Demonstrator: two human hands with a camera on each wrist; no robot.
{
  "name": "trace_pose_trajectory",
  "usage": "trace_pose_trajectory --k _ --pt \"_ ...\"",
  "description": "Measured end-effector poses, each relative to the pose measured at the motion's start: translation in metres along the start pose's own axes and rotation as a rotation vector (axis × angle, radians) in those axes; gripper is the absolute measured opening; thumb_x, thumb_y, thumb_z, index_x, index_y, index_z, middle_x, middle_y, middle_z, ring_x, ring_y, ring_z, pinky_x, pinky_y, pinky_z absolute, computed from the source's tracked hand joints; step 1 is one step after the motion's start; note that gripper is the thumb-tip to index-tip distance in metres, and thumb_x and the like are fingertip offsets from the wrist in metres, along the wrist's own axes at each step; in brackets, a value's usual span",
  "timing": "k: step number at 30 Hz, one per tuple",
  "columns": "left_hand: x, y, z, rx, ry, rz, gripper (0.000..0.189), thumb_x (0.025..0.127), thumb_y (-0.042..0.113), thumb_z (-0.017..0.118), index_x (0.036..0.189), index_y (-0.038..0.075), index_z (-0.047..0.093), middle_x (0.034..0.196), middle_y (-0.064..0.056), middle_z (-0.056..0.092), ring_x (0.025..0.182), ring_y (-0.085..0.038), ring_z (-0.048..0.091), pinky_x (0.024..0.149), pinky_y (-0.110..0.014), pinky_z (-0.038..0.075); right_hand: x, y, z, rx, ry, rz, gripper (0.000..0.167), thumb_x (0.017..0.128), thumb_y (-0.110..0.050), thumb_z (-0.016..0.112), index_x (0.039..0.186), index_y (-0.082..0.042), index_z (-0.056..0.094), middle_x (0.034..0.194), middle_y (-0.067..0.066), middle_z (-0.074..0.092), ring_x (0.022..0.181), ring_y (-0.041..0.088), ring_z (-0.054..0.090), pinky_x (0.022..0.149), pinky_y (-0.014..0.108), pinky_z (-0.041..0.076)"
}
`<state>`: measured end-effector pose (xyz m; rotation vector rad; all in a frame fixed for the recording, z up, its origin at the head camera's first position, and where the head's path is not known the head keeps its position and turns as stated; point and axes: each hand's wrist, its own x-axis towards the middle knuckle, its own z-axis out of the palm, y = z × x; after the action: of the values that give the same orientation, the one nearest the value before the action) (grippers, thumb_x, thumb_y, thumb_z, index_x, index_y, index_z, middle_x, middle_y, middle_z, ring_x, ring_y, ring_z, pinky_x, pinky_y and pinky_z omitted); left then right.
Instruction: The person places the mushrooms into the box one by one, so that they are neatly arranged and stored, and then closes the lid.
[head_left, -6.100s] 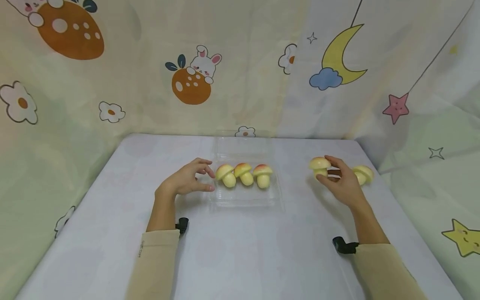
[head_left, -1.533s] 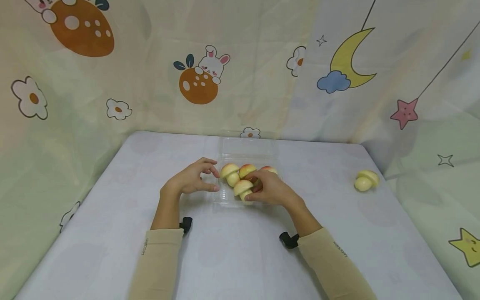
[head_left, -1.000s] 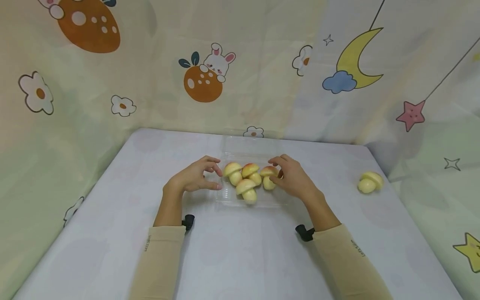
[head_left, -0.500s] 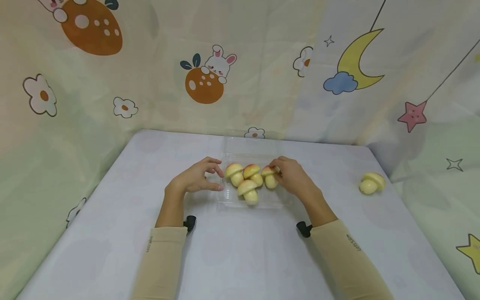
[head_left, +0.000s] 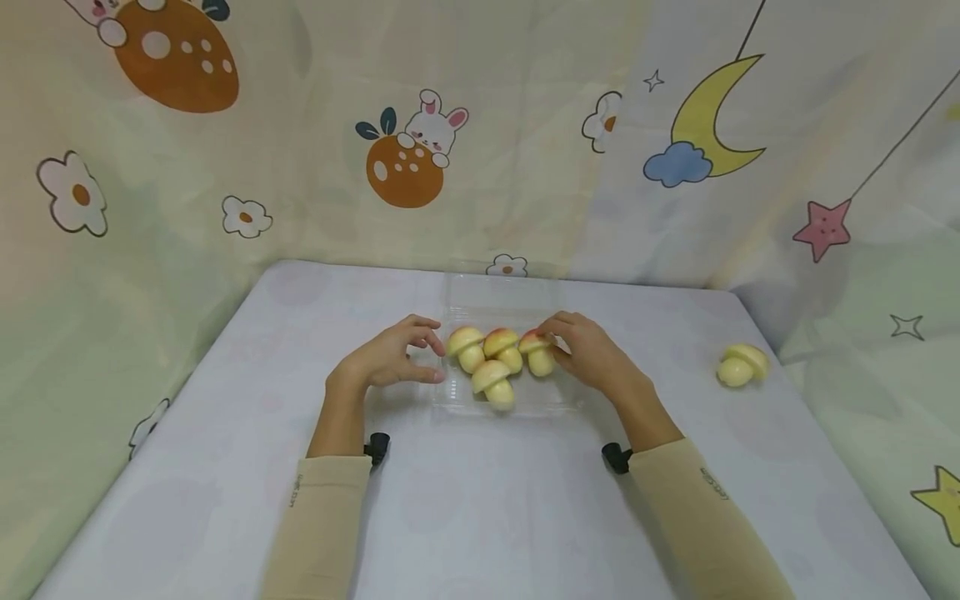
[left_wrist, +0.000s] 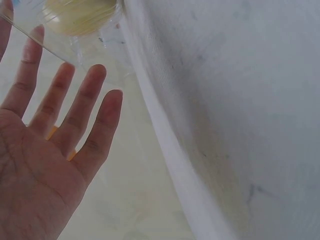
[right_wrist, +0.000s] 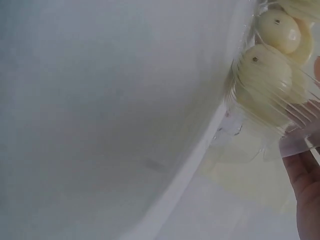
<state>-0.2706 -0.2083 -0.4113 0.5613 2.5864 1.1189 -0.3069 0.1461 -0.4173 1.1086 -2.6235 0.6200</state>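
Observation:
In the head view, several yellow toy mushrooms with red-tinged caps lie in a clear plastic box whose lid stands open at the back. Three sit in a row; a fourth mushroom lies in front of them. My right hand reaches over the box's right side and holds the rightmost mushroom by its cap, index finger on top and thumb beside the stem. My left hand rests by the box's left wall, fingers spread and relaxed, holding nothing; contact with the wall is unclear. Its palm shows in the left wrist view.
One more toy mushroom lies on its side at the table's right. A white cloth covers the table. Patterned curtains rise behind and beside it. A dark wrist camera sits on the left wrist, another on the right.
My right hand carried a mushroom from the right into the box's front and let it go, then shifted to the rightmost mushroom and nudged it slightly. The left hand stayed by the box.

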Motion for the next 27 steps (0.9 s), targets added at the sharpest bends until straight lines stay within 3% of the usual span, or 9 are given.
trace_pose_trajectory --k 8,17,27 --pt "0.001 -0.002 0.001 0.008 0.009 0.009 0.044 0.083 0.034 0.087 0.116 0.01 0.072 0.16 -0.007 0.038 0.137 -0.032 0.048 0.11 -0.055 0.045 -0.011 0.005 -0.005 0.047 0.058 -0.028 0.034 0.088 0.007 0.074 0.121 0.0 0.068 0.12 0.016 0.065 0.115 0.036 0.063 0.097 0.052 0.054" --pt "0.0 0.0 0.0 0.003 0.003 0.006 0.043 0.083 0.034 0.088 0.116 0.01 0.072 0.161 -0.008 0.038 0.138 -0.034 0.048 0.11 -0.056 0.044 -0.026 0.01 -0.02 0.033 0.049 0.056 0.038 0.091 0.002 0.072 0.129 -0.002 0.064 0.129 0.017 0.059 0.12 0.037 0.059 0.1 0.053 0.052" --pt "-0.001 0.0 -0.001 0.015 0.002 0.006 0.044 0.084 0.035 0.087 0.116 0.01 0.071 0.161 -0.008 0.038 0.138 -0.034 0.048 0.11 -0.056 0.044 -0.044 0.025 -0.033 0.016 0.11 0.085 0.037 0.091 0.002 0.072 0.127 -0.001 0.064 0.126 0.017 0.059 0.119 0.038 0.058 0.099 0.055 0.049"
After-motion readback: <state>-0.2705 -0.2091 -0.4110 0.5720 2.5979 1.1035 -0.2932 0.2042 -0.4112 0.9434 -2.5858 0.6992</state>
